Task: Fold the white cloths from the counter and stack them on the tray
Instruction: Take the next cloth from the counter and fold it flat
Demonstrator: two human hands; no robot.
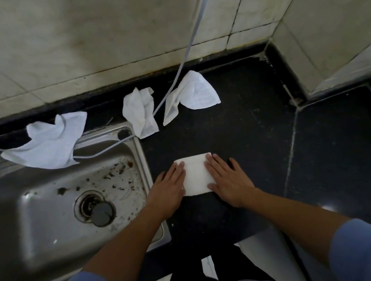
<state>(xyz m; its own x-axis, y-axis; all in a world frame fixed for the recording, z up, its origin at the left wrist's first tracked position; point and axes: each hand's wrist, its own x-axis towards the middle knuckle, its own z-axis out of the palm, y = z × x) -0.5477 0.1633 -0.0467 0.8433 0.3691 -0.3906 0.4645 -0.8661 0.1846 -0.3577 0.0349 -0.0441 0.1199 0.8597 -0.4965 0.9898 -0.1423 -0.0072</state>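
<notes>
A folded white cloth (pixel 197 174) lies flat on the black counter (pixel 248 133) in front of me. My left hand (pixel 169 187) presses its left edge with straight fingers. My right hand (pixel 227 179) presses its right side, fingers flat. Three crumpled white cloths lie farther back: one (pixel 49 143) draped over the sink's back rim, one (pixel 141 111) at the sink's far right corner, and one (pixel 192 95) near the wall. No tray is in view.
A dirty steel sink (pixel 50 211) with a drain plug (pixel 103 214) fills the left. A grey hose (pixel 179 70) runs down the tiled wall (pixel 77 37) and across the counter into the sink. The counter's front edge is close below my hands.
</notes>
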